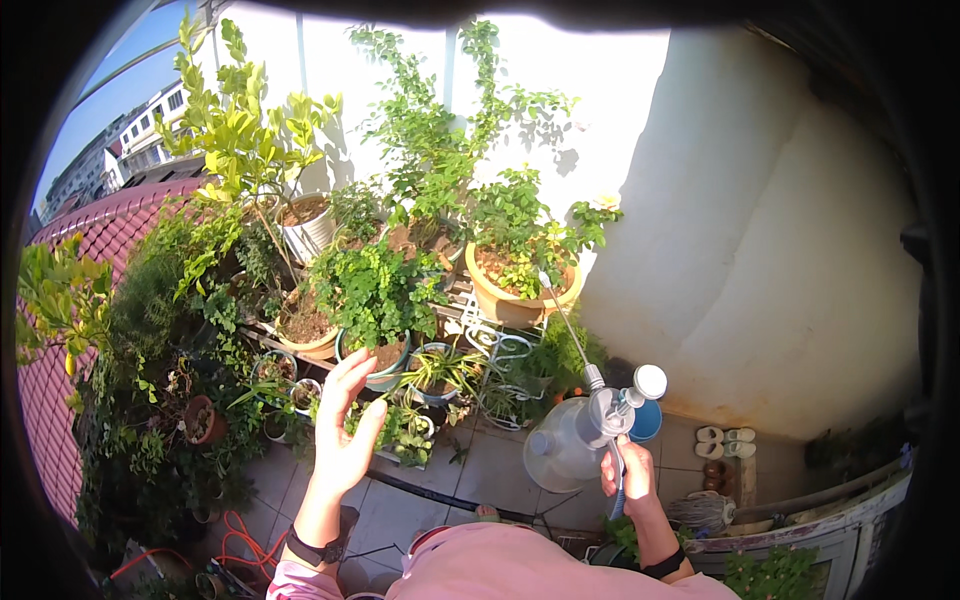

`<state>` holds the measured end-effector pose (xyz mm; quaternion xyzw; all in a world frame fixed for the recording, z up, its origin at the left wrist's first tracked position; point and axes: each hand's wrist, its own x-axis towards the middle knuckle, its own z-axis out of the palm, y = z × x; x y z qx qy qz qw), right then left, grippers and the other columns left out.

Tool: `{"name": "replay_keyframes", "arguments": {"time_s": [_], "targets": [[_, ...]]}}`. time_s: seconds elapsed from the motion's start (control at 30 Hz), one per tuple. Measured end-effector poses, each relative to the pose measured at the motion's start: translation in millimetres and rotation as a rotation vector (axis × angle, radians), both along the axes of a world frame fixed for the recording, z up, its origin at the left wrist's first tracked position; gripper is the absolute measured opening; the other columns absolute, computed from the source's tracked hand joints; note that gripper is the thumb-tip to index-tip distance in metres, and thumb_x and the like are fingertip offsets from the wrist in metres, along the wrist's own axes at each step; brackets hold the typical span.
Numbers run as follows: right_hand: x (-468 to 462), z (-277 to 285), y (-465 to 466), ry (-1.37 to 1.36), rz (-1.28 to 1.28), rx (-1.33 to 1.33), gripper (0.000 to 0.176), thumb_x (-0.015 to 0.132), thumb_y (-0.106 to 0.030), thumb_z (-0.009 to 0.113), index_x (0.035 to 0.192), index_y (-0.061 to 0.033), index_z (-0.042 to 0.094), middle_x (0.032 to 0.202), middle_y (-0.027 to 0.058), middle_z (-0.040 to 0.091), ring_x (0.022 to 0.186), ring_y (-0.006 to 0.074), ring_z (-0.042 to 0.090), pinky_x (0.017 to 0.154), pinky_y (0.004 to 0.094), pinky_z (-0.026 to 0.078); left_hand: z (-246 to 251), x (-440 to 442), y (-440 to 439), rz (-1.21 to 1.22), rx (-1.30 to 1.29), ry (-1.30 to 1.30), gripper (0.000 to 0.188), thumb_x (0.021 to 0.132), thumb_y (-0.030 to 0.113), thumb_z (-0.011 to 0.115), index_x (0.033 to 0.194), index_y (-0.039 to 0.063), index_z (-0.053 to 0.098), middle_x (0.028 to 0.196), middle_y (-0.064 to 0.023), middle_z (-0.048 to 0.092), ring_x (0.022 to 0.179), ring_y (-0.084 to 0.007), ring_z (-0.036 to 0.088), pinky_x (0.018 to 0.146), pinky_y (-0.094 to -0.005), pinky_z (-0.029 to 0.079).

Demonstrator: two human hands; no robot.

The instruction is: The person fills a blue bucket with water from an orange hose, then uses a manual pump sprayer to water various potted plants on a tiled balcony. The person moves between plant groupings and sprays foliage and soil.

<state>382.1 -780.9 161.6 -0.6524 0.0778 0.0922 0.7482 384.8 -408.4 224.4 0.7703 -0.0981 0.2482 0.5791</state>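
Observation:
My right hand [631,474] grips the handle of a pump pressure sprayer [562,446] with a translucent bottle and a white pump knob [650,382]. Its thin metal wand [568,324] slants up and left, the nozzle in front of a large yellow-tan pot [517,307] that holds a rose bush [517,206]. My left hand [349,427] is raised and holds nothing, fingers apart. In the picture its fingertips come close to a teal-rimmed pot [382,367] with a leafy green plant [379,289]. Whether they touch it I cannot tell.
Potted plants crowd the left, including a small citrus tree [255,135]. A white wall [690,225] stands behind. An orange hose [244,544] lies at lower left. To the right are a blue bucket [646,421], slippers [724,436], a mop head [701,511] and a wooden railing [832,510].

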Motion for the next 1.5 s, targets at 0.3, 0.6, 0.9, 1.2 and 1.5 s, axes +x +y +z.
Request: {"name": "replay_keyframes", "arguments": {"time_s": [0.3, 0.6, 0.9, 1.2, 1.5], "targets": [[10, 28, -11, -0.033, 0.085, 0.043, 0.042, 0.095, -0.034, 0.04, 0.07, -0.0014, 0.051, 0.051, 0.0038, 0.046, 0.037, 0.0116, 0.041, 0.037, 0.0241, 0.033, -58, 219, -92, -0.21, -0.462, 0.205, 0.046, 0.089, 0.026, 0.058, 0.125, -0.001, 0.048, 0.114, -0.0096, 0.055, 0.104, -0.0147, 0.05, 0.092, -0.027, 0.039], [15, 37, -34, 0.02, 0.06, 0.036, 0.04, 0.095, -0.03, 0.039, 0.072, -0.0005, 0.051, 0.052, 0.0036, 0.047, 0.039, 0.0118, 0.042, 0.038, 0.0247, 0.034, -59, 357, -150, -0.001, -0.527, 0.303, 0.042, 0.09, 0.032, 0.052, 0.12, 0.002, 0.052, 0.107, -0.0083, 0.056, 0.096, -0.0148, 0.051, 0.083, -0.0275, 0.04], [7, 29, -67, 0.085, -0.056, 0.028, 0.038, 0.095, -0.03, 0.042, 0.072, -0.0003, 0.051, 0.055, 0.0053, 0.047, 0.039, 0.0126, 0.043, 0.038, 0.0253, 0.034, -73, 371, -178, -0.198, -0.565, 0.486, 0.028, 0.09, 0.028, 0.053, 0.108, 0.008, 0.057, 0.095, 0.0012, 0.057, 0.08, -0.0104, 0.053, 0.072, -0.0253, 0.046], [-8, 41, -89, 0.041, -0.163, 0.024, 0.039, 0.095, -0.031, 0.042, 0.074, 0.0005, 0.052, 0.055, 0.0056, 0.048, 0.038, 0.0129, 0.043, 0.037, 0.0258, 0.034, -83, 374, -219, -0.433, -0.611, 0.483, 0.018, 0.092, 0.026, 0.052, 0.099, 0.011, 0.059, 0.08, 0.0068, 0.053, 0.069, -0.0045, 0.05, 0.06, -0.0196, 0.041], [-16, 57, -92, -0.019, -0.169, -0.012, 0.041, 0.095, -0.032, 0.041, 0.073, 0.0007, 0.052, 0.054, 0.0049, 0.047, 0.039, 0.0123, 0.043, 0.038, 0.0256, 0.034, -58, 366, -230, -0.328, -0.513, 0.369, 0.033, 0.092, 0.027, 0.051, 0.121, 0.01, 0.055, 0.094, 0.0036, 0.056, 0.082, -0.0072, 0.049, 0.071, -0.0228, 0.042]]}}
